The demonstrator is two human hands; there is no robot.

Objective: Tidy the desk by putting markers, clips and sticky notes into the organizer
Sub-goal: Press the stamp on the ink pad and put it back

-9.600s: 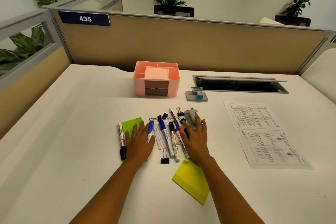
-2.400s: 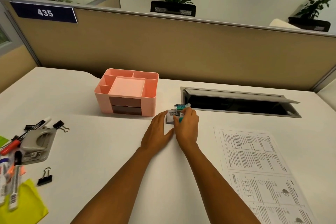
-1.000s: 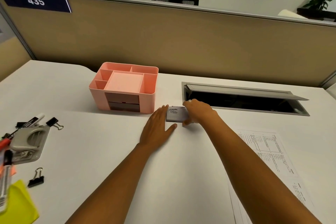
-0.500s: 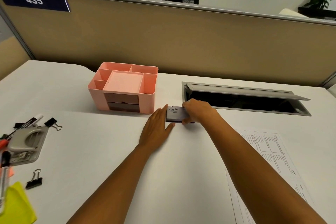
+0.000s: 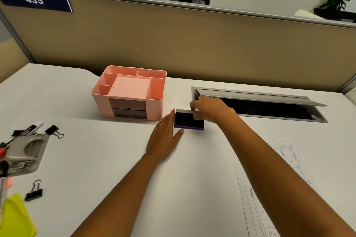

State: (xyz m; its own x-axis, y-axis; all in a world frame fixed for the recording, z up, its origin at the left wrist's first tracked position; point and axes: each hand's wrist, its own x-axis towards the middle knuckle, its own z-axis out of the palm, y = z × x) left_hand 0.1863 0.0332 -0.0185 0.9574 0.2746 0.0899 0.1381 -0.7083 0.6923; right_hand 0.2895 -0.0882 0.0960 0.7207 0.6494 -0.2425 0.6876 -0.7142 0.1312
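Two hands work a small purple-rimmed ink pad (image 5: 189,121) just right of the pink organizer (image 5: 129,93), the left hand (image 5: 163,139) flat and bracing, the right hand (image 5: 209,109) pinching its grey lid (image 5: 184,111); it looks light, rigid, best held by its edges.

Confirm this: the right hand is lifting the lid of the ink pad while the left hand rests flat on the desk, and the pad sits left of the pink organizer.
One detail is wrong. The head view shows the ink pad right of the organizer, not left. The rest holds: the right hand pinches the raised lid, and the left hand rests flat on the desk beside the pad.
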